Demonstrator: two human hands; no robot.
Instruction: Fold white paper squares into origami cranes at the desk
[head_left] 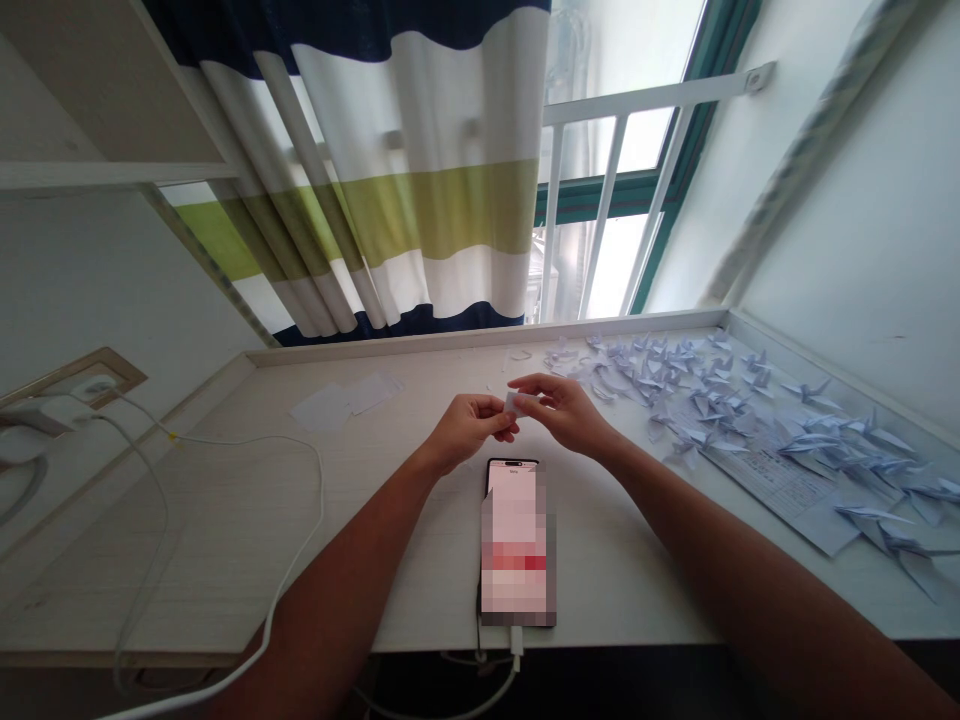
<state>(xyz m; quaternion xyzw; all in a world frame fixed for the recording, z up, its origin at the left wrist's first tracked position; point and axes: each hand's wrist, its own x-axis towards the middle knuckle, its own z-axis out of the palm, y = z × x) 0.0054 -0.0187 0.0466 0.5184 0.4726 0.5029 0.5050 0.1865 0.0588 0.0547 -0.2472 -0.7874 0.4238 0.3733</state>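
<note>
A small folded piece of white paper (513, 402) is held between my two hands, above the middle of the desk. My left hand (474, 428) pinches its left side with thumb and fingers. From the right, my right hand (559, 408) grips the same paper, its thumb on the near face and its index finger stretched over the top. Just below the hands lies a phone (517, 540) with a lit, partly blurred screen. Many folded paper cranes (697, 390) are heaped to the right of my right hand.
White paper sheets (346, 398) lie at the back left of the desk (420, 375). Under some cranes rests a printed sheet (780, 490). A white cable (321, 490) crosses the left side from a wall socket (112, 375). A charging plug (516, 640) hangs at the front edge.
</note>
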